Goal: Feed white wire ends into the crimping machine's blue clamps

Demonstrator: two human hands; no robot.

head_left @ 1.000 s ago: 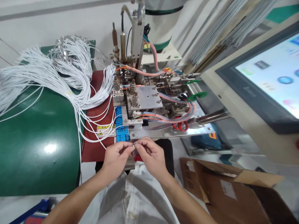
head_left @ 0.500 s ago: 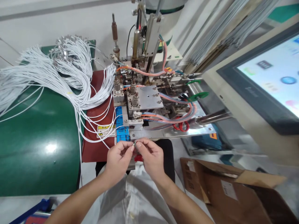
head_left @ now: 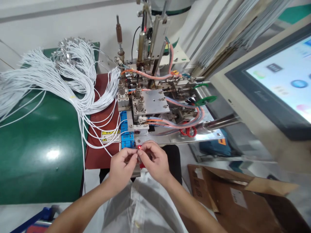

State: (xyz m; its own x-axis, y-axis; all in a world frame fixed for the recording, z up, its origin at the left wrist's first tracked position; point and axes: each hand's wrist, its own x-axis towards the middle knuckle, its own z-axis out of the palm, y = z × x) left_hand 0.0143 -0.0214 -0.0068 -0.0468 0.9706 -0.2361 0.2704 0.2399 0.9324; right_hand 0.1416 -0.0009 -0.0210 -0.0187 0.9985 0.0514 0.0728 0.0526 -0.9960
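Note:
My left hand (head_left: 122, 165) is closed in a pinch at the machine's front edge. A white cable (head_left: 106, 149) runs from the bundle into it. My right hand (head_left: 154, 161) is also closed, its thumb and finger meeting the left fingertips at the cable's end. The tiny end itself is mostly hidden by fingers. Just behind the fingertips a small red light (head_left: 139, 147) glows. Close to the left fingers sits a blue fixture block (head_left: 126, 137), with several white cables lying across it.
A large bundle of white cables (head_left: 63, 87) lies over a green table (head_left: 43, 155) and a dark red board (head_left: 97, 160). The metal machine (head_left: 155, 102) with orange hoses stands ahead. On the right are a touchscreen (head_left: 286, 74) and an open cardboard box (head_left: 233, 194).
A tall part of the machine has shifted right since the first frame. The red light now shows behind my fingers. A greenish tip seen between the fingertips half a second ago is now hidden.

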